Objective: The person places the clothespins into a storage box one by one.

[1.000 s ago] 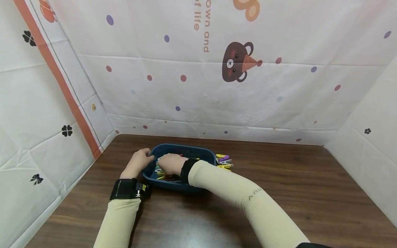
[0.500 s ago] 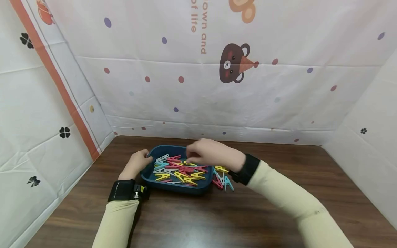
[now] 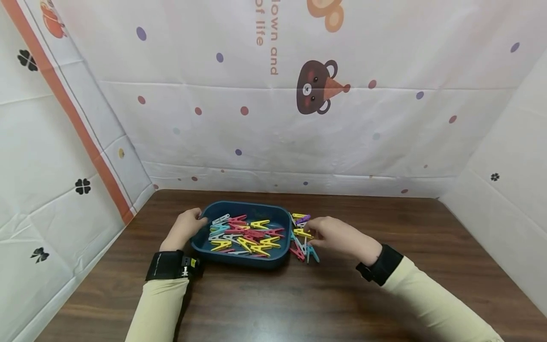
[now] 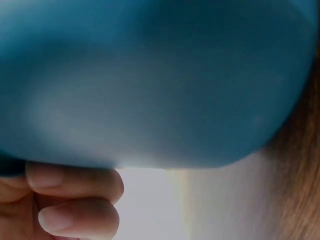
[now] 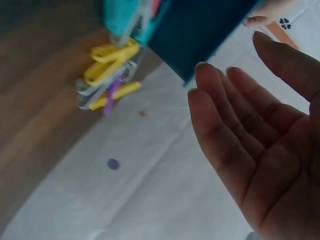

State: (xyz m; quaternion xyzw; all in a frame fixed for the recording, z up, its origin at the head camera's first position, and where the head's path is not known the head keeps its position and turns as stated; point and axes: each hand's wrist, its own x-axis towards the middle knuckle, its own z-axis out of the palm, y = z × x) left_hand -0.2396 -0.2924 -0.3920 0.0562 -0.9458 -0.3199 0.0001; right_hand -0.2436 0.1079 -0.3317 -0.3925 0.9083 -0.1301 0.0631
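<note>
My left hand grips the left rim of a dark blue plastic bin. In the left wrist view, curled fingertips lie against the bin's outer wall. Several pink, yellow, blue and white clothespins lie jumbled inside the bin. My right hand is at the loose clothespins just right of the bin. The right wrist view shows that hand with spread, gently bent fingers and nothing in its palm. Yellow clothespins and a purple clothespin are apart from it there.
The bin stands on a brown wood-grain table, toward its back left. A white printed cloth hangs behind the table and along both sides. The loose pile lies close against the bin's right wall.
My right hand has come out of the bin, passed over its right rim and lowered to the loose clothespins. The left hand stays on the bin's left rim.
</note>
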